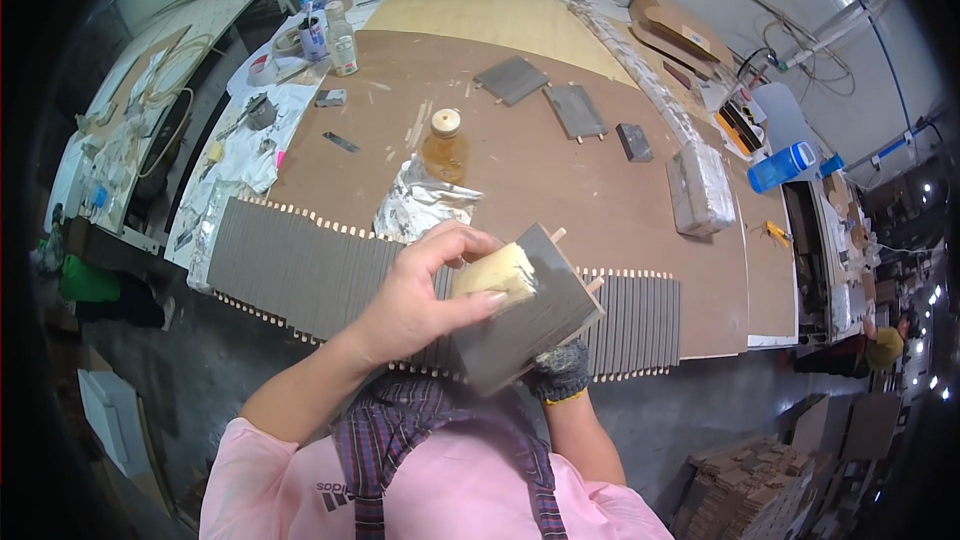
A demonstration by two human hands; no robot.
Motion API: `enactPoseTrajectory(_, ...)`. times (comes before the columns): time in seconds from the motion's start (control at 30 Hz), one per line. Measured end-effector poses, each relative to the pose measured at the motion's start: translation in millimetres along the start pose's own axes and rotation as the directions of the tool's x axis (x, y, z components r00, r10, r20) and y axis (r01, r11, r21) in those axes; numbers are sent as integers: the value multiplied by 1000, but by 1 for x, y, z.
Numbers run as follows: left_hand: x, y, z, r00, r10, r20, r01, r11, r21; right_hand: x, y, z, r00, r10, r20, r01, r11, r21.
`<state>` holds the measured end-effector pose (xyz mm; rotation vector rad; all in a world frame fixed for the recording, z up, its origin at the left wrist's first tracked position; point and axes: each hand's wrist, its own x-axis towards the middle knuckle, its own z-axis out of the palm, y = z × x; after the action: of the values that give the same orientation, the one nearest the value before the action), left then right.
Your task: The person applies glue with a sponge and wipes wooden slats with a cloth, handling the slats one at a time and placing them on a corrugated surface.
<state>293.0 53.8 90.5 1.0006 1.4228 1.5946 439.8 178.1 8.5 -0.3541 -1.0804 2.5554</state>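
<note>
My bare left hand [405, 290] is closed around a pale yellow sponge [490, 278], thumb on its near side. The sponge rests against the face of a grey rectangular panel [535, 325] with wooden pegs jutting from its edge. My right hand [561, 370], in a dark knitted glove with a yellow cuff, grips the tilted panel from below; its fingers are mostly hidden behind it. Beneath both hands runs a long row of similar grey panels [290, 260] standing on edge, packed side by side with peg ends showing.
Beyond the row stand a bottle of amber liquid [446, 152] and a crumpled stained sheet [425, 202]. Two grey panels [514, 80] [576, 111] lie flat farther back, near a dark block [634, 142]. A wrapped block [700, 190] sits right; bottles [342, 40] stand far left.
</note>
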Motion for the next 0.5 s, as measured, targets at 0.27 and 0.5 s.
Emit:
enactPoseTrajectory(0.27,9,17,33,881,469,59,-422,725,544,9,6,-15,978,1,207,-2,1000,7)
enactPoseTrajectory(0.5,14,22,31,860,509,-42,-342,634,694,11,-5,14,922,-235,307,343,865,-367)
